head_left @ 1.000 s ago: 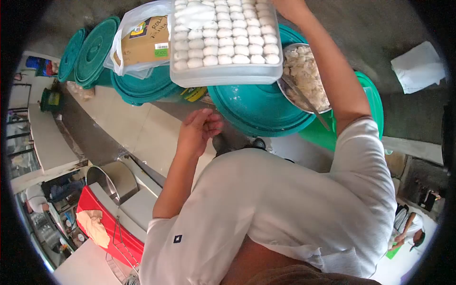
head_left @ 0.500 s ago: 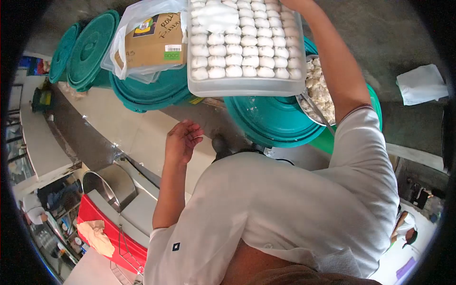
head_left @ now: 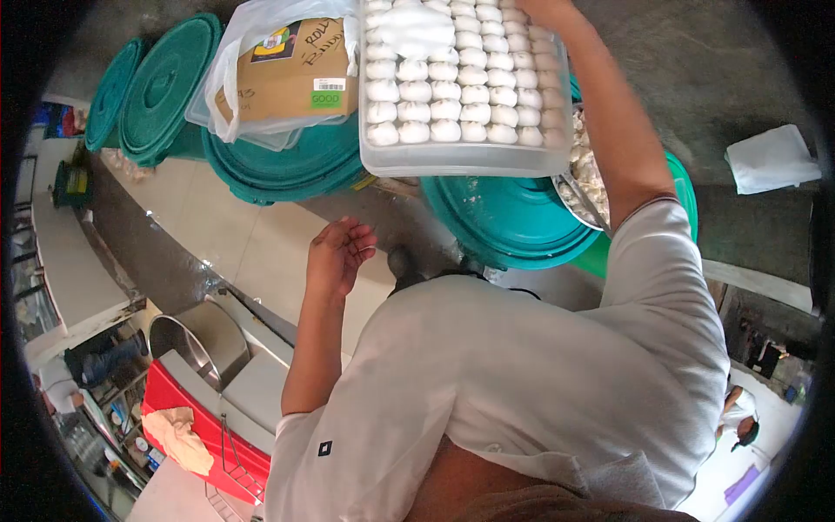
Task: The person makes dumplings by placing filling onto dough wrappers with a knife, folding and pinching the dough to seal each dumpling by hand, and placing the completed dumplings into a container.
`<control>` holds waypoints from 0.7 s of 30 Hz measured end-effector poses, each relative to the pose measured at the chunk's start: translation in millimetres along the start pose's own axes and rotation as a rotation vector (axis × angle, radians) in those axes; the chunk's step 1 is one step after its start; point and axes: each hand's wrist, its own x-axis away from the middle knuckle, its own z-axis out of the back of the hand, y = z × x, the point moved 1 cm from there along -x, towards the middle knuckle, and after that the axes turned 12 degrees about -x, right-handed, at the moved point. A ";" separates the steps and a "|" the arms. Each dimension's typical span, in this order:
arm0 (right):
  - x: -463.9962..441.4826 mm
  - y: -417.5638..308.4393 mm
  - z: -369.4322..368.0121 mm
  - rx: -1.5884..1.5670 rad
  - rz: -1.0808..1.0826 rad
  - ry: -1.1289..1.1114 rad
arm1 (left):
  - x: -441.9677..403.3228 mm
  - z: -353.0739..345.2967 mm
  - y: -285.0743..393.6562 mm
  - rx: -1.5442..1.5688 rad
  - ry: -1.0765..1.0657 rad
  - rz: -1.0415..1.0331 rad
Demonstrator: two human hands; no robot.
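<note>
Rows of small white dough buns (head_left: 445, 110) fill a clear plastic tray (head_left: 465, 160) at the top of the view. A smooth white piece (head_left: 417, 31) lies over some of them; its kind is unclear. My right hand (head_left: 544, 10) is at the tray's far right corner, its fingers cut off by the frame edge. My left hand (head_left: 344, 254) hangs in the air below the tray, fingers loosely bent and somewhat apart, with nothing visible in it. Partly behind my right forearm stands a bowl of pale chunky mixture (head_left: 584, 161) with a metal utensil (head_left: 581, 198) in it.
Under the tray is a green lidded tub (head_left: 513, 230). More green lids (head_left: 170, 91) line the left, one bearing a cardboard box (head_left: 296, 74) in plastic. A white sheet (head_left: 772, 159) lies at right. A metal pot (head_left: 204, 344) and another person (head_left: 739, 413) are farther off.
The tray, box and nearby tub sit slightly farther right in the view, seemingly from a small head movement. Both hands keep nearly the same pose.
</note>
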 end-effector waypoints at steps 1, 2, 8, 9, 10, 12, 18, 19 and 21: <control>3.7 -8.0 6.5 0.041 -0.043 -0.010 | -1.0 2.5 -1.3 0.001 0.000 -0.001; 8.3 -15.7 11.3 0.083 -0.086 -0.020 | -2.7 5.3 -2.8 -0.015 -0.013 -0.004; 33.6 -56.4 -36.2 0.106 0.277 -0.044 | 2.0 1.3 1.4 0.003 -0.010 -0.005; 32.2 -59.5 -47.0 0.068 0.417 -0.076 | 2.5 0.7 1.9 -0.007 -0.013 -0.010; 34.0 -69.1 -49.5 0.068 0.418 -0.071 | 3.7 -0.7 2.7 -0.009 -0.014 -0.014; 43.5 -90.5 -52.9 0.107 0.476 -0.133 | 6.7 -3.6 3.5 -0.001 -0.021 -0.014; 42.1 -100.4 -62.7 -0.038 0.220 -0.084 | 11.3 1.5 -7.9 0.015 -0.039 -0.016; 41.9 -100.7 -62.7 -0.039 0.222 -0.083 | 13.3 2.0 -10.1 0.014 -0.039 -0.018; 41.0 -102.1 -62.2 0.039 0.269 -0.100 | 17.3 2.8 -12.6 0.015 -0.029 -0.024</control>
